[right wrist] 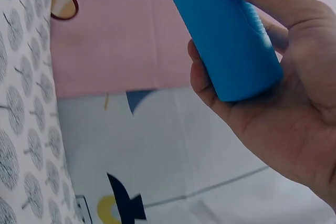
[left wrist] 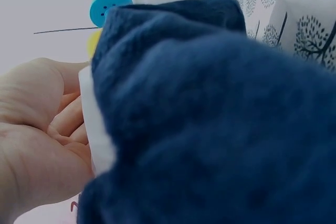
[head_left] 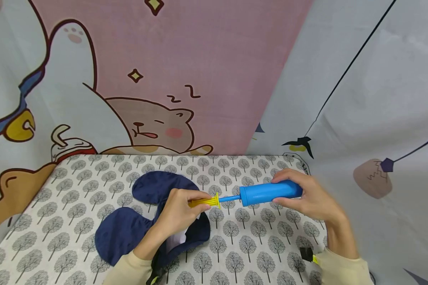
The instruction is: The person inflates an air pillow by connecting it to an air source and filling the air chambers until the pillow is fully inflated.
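In the head view a blue hand air pump (head_left: 258, 194) lies crosswise between the two hands. My right hand (head_left: 314, 196) grips its blue barrel near the closed end, thumb on one side and fingers on the other. My left hand (head_left: 178, 208) pinches the ribbed yellow end piece (head_left: 214, 200), and a short stretch of thin blue rod (head_left: 230, 198) shows between it and the barrel. Under the left hand and forearm lies a navy cloth piece (head_left: 119, 233) with two rounded lobes and a white lining (head_left: 177, 241). In the left wrist view the navy cloth (left wrist: 220, 124) covers the left fingertips.
A table cover (head_left: 235, 253) printed with grey trees spreads beneath everything. Behind it hangs a pink and white cartoon curtain (head_left: 228, 71), which continues along the right side. Dark straps circle both sleeves near the wrists.
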A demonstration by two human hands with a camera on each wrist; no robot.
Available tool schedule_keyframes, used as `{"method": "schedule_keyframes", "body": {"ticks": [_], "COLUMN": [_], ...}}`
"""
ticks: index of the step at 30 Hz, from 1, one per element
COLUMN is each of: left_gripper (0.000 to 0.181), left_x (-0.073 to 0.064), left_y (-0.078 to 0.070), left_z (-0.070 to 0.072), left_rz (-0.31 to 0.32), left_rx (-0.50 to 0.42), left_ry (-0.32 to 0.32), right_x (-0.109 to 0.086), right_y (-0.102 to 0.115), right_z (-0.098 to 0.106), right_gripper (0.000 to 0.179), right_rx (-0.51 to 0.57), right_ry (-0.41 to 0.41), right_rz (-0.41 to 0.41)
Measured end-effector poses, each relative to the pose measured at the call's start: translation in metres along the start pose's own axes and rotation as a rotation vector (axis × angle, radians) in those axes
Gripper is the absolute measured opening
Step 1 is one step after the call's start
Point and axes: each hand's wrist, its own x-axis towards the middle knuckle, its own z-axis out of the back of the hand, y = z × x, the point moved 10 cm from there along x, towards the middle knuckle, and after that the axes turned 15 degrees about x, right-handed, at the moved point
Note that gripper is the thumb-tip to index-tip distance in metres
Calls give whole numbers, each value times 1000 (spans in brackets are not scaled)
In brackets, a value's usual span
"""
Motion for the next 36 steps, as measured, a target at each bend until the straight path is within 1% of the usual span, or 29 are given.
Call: {"method": "schedule_keyframes", "body": {"ticks": [4,9,13,16,19,22,26,29,36], "left_gripper": [22,23,22,22,22,22,23,23,24], "left_x": [0,0,0,0,1,1,1,1,1], "left_y": [0,-1,-2,-2,-3,-3,-2,-1,-1], "left_z": [-1,-2,-6,-7,-6,-4,-4,-4,-3], "left_rz": [-1,-6,-5,-5,-11,-21,-34,-40,-37], "left_rx": [2,6,-9,-15,-16,-12,-7,-10,-17], "left_ry": [2,11,27,32,29,22,16,12,11], "right_x": [8,15,16,16,14,11,4,0,-6], "right_y": [6,11,13,13,11,9,2,-4,-10], "right_z": [-16,-34,-44,-46,-41,-29,-11,0,13], "right_gripper": [57,53,49,48,47,49,53,54,53], "right_rx": [34,92,89,83,71,30,-23,-33,-74], "right_ry": [29,79,107,127,123,87,32,8,-17], "right_rz": [28,32,30,34,33,36,5,-24,-43]}}
